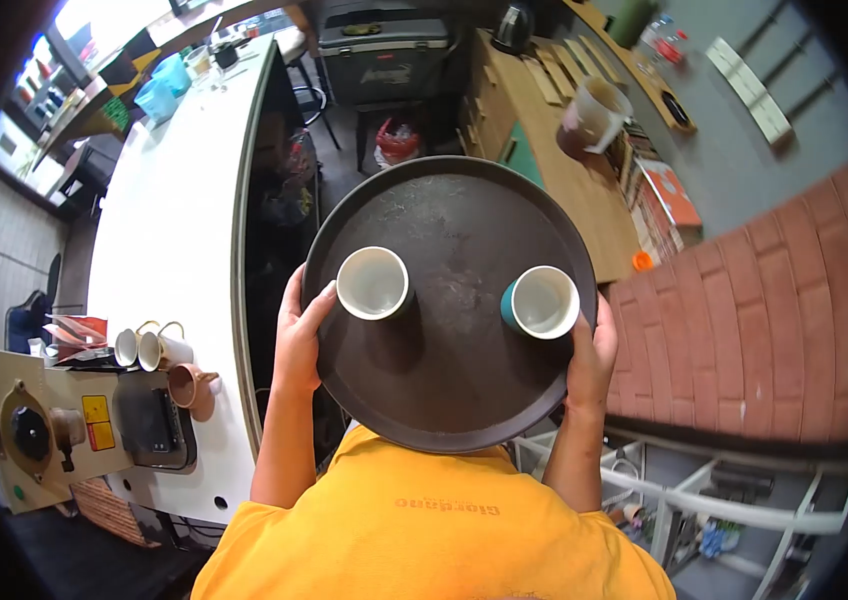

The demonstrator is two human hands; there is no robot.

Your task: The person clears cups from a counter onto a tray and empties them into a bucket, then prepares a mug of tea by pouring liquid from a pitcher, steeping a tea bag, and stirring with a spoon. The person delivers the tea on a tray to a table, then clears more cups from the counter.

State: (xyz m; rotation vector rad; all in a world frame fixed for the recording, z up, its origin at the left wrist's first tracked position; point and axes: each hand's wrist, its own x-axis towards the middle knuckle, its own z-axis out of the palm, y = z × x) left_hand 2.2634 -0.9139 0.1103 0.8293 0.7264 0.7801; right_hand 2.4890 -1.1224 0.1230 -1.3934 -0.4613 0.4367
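A round dark tray (454, 390) is held up in front of the yellow shirt. My left hand (304, 325) grips its left rim, the thumb on top beside a white-lipped cup (372, 284). On the opposite rim, my right hand (594, 350) holds the tray, its thumb near a teal cup with a pale inside (542, 302). Both cups stand upright on the tray, apart from each other. The fingers under the tray are mostly hidden.
A long white counter (169, 200) runs along the left, with mugs (154, 348) and a machine (44, 430). On the right are a wooden counter (584, 220) with a brown pitcher (592, 118), and a brick wall (744, 310). A cooler (384, 60) stands ahead.
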